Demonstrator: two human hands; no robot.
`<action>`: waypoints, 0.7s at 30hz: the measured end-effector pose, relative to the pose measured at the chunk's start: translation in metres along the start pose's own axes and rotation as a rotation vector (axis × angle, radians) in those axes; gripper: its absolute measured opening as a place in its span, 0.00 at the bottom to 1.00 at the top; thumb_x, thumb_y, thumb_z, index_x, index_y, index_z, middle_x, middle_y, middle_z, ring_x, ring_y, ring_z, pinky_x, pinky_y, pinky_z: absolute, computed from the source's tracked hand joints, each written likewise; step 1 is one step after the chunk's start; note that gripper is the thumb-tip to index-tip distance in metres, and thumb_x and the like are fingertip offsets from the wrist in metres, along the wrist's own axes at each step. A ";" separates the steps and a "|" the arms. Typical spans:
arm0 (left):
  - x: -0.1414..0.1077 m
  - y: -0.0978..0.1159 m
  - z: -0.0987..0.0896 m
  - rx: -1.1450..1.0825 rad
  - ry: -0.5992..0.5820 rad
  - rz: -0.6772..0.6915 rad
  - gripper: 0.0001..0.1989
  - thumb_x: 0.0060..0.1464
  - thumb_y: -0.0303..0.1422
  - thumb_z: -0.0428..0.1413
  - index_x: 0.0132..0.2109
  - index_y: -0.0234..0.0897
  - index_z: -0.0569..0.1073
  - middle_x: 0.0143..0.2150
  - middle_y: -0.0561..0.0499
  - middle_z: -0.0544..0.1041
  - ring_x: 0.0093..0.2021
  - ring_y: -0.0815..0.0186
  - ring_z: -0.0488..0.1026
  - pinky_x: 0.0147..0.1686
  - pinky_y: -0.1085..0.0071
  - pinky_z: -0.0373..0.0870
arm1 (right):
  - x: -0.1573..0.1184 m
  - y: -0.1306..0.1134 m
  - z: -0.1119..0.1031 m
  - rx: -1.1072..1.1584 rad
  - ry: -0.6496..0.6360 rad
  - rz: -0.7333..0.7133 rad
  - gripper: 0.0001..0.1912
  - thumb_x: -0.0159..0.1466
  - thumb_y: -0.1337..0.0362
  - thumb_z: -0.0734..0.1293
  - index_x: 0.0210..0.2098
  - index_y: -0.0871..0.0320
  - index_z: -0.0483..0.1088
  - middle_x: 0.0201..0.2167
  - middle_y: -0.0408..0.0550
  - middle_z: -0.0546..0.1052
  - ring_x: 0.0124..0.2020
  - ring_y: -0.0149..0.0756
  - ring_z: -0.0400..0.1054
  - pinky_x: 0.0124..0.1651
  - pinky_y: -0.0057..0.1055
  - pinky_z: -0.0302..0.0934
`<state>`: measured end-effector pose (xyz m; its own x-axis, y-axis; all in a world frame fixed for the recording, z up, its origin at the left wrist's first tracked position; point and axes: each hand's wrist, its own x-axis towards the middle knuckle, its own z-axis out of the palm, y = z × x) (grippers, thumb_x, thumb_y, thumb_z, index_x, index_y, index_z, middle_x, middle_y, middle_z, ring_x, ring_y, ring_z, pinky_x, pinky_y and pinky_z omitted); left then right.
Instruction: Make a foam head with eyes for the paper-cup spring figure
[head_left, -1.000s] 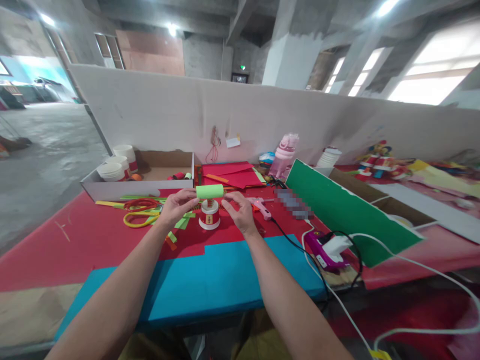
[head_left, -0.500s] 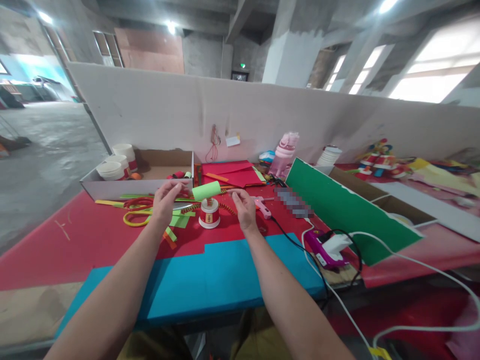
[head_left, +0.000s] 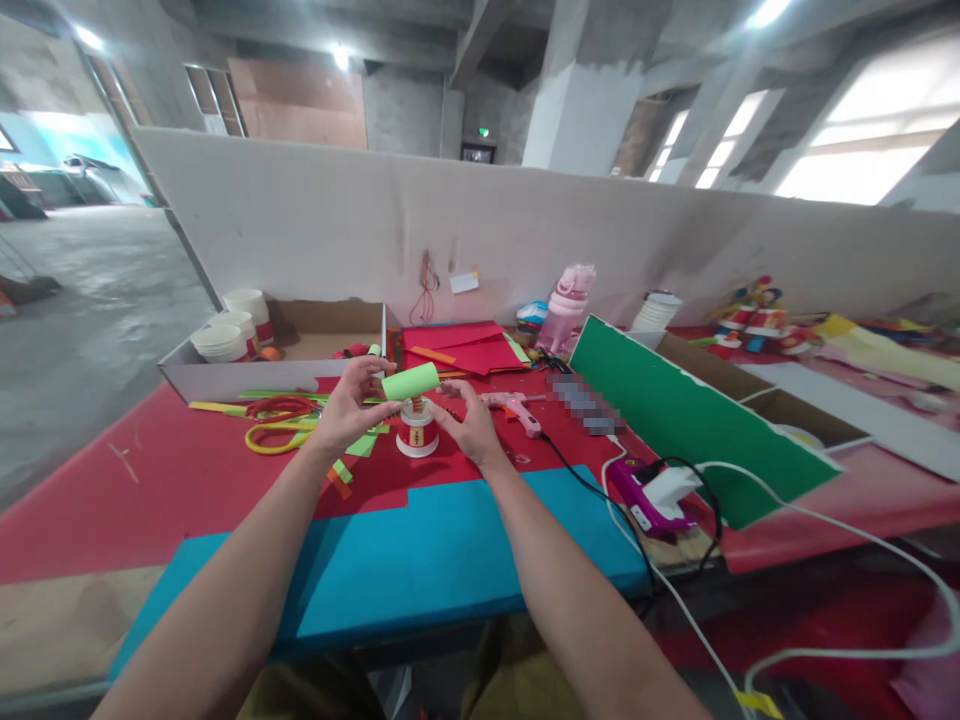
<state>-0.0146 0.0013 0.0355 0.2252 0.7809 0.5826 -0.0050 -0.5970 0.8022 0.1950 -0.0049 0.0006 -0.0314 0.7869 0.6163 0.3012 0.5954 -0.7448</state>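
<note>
A light-green paper tube [head_left: 410, 382] lies sideways above an upside-down red and white paper cup [head_left: 418, 432], joined to it by a short folded paper spring. My left hand [head_left: 352, 405] is at the tube's left end, fingers apart, its thumb stretched toward the top of the cup. On the other side my right hand [head_left: 471, 425] curves around the cup, thumb close to its top and fingers spread behind. Whether either thumb touches the cup is hard to make out. Folded paper springs at the cup's sides are mostly hidden by my hands.
Yellow-handled scissors [head_left: 277, 437] and green paper strips lie at left, before a box [head_left: 225, 378] with paper cups. To the right are a pink glue gun [head_left: 523, 415], a purple power strip [head_left: 649, 500] with cables, and a green board [head_left: 682, 430]. A blue sheet [head_left: 390, 570] covers the front edge.
Both hands have moved inward toward the cup from the outstretched springs. Their fingers have opened, and the thumbs now reach in under the green tube. Tube and cup have hardly moved.
</note>
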 end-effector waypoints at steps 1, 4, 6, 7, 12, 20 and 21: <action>0.000 0.000 0.002 0.032 -0.002 0.014 0.28 0.43 0.34 0.67 0.51 0.41 0.66 0.54 0.44 0.71 0.43 0.64 0.73 0.41 0.67 0.73 | 0.000 -0.001 0.001 -0.035 -0.015 -0.011 0.19 0.58 0.54 0.69 0.45 0.55 0.69 0.43 0.50 0.76 0.46 0.42 0.69 0.52 0.40 0.62; -0.001 -0.002 0.006 0.084 0.022 0.035 0.26 0.45 0.35 0.65 0.51 0.41 0.67 0.55 0.44 0.70 0.43 0.65 0.73 0.40 0.68 0.73 | 0.002 -0.001 0.005 -0.102 -0.046 -0.061 0.17 0.58 0.54 0.69 0.44 0.54 0.70 0.44 0.51 0.76 0.48 0.44 0.69 0.54 0.42 0.60; -0.001 -0.003 0.006 0.100 0.024 0.037 0.25 0.46 0.35 0.64 0.51 0.41 0.68 0.54 0.45 0.70 0.42 0.65 0.72 0.39 0.69 0.72 | 0.003 0.000 0.007 -0.094 -0.059 -0.074 0.17 0.58 0.55 0.69 0.45 0.54 0.71 0.44 0.51 0.76 0.49 0.45 0.68 0.55 0.43 0.60; -0.001 -0.003 0.006 0.107 0.023 0.036 0.23 0.47 0.35 0.64 0.50 0.40 0.68 0.54 0.45 0.70 0.42 0.65 0.72 0.39 0.69 0.72 | 0.003 0.001 0.008 -0.064 -0.059 -0.065 0.19 0.57 0.55 0.70 0.46 0.55 0.70 0.45 0.52 0.76 0.49 0.45 0.68 0.55 0.43 0.60; -0.001 0.003 0.005 0.146 0.004 -0.016 0.18 0.50 0.36 0.61 0.49 0.39 0.72 0.49 0.46 0.73 0.39 0.66 0.71 0.38 0.70 0.70 | 0.006 0.003 0.004 0.271 -0.048 0.029 0.32 0.59 0.54 0.68 0.60 0.52 0.58 0.55 0.52 0.70 0.53 0.41 0.67 0.58 0.40 0.60; 0.000 0.006 0.011 0.091 0.021 -0.100 0.22 0.49 0.37 0.62 0.52 0.39 0.73 0.41 0.48 0.75 0.37 0.66 0.71 0.36 0.71 0.69 | 0.007 -0.002 0.005 0.392 -0.099 0.042 0.26 0.61 0.53 0.66 0.58 0.48 0.64 0.58 0.46 0.69 0.54 0.39 0.67 0.57 0.37 0.62; 0.000 0.004 0.012 0.075 0.025 -0.103 0.25 0.47 0.37 0.63 0.54 0.40 0.72 0.44 0.48 0.75 0.39 0.65 0.72 0.38 0.70 0.70 | 0.007 -0.001 0.006 0.390 -0.080 0.044 0.24 0.60 0.54 0.67 0.56 0.49 0.66 0.57 0.46 0.70 0.54 0.39 0.67 0.57 0.37 0.62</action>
<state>-0.0034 -0.0032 0.0376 0.1963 0.8427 0.5013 0.0902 -0.5246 0.8466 0.1883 0.0010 0.0043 -0.1047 0.8142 0.5710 -0.0796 0.5655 -0.8209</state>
